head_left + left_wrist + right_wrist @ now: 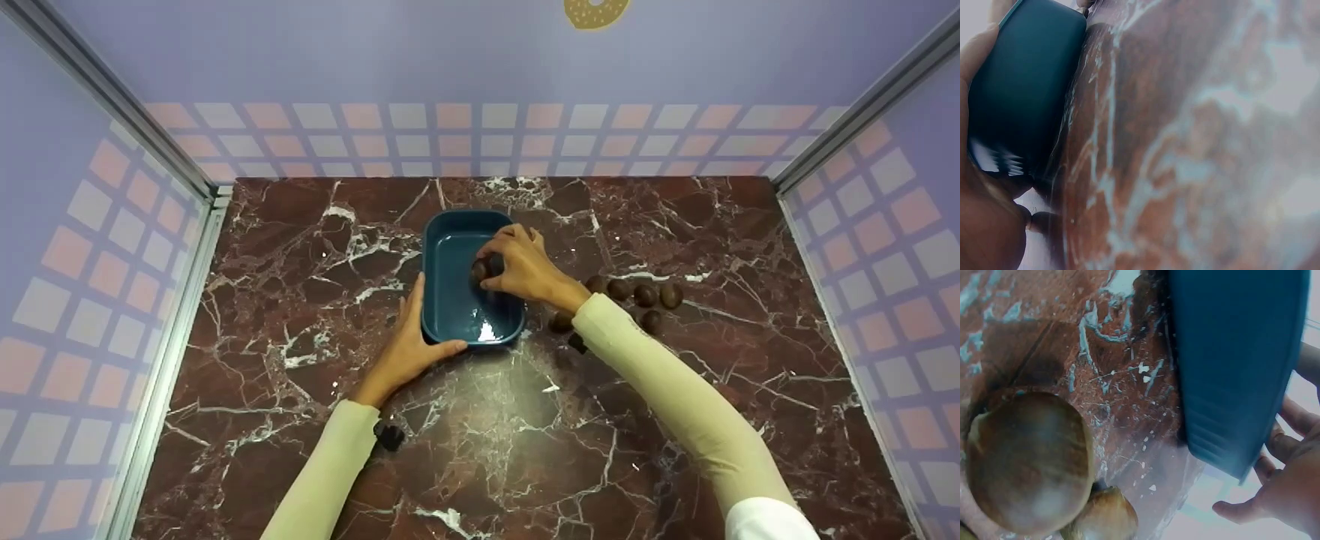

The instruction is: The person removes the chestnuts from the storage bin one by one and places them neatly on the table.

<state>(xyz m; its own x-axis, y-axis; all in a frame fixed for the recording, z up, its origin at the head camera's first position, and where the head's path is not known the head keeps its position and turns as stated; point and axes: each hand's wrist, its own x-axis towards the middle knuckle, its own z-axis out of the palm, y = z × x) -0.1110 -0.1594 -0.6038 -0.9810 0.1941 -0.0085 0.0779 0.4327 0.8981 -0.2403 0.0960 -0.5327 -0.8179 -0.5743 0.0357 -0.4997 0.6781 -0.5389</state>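
A deep blue rectangular dish (454, 315) stands on the marble-patterned table. My left hand (409, 352) holds its near-left corner, fingers along the left wall and thumb on the near side. In the left wrist view part of that hand lies against the dish wall (1030, 79). My right hand (525, 262) reaches over the dish's right rim and pinches a brown chestnut (480, 270) inside it; whether it holds a second is unclear. Several chestnuts (645, 295) lie right of the dish, partly behind the right forearm. A large chestnut (1030, 464) shows close up in the right wrist view.
The brown marbled table (300, 420) is bounded by a back wall (360, 60) and side walls with pink and white checks. Dark wrist cameras, one (389, 436) at the left wrist, sit under the sleeves.
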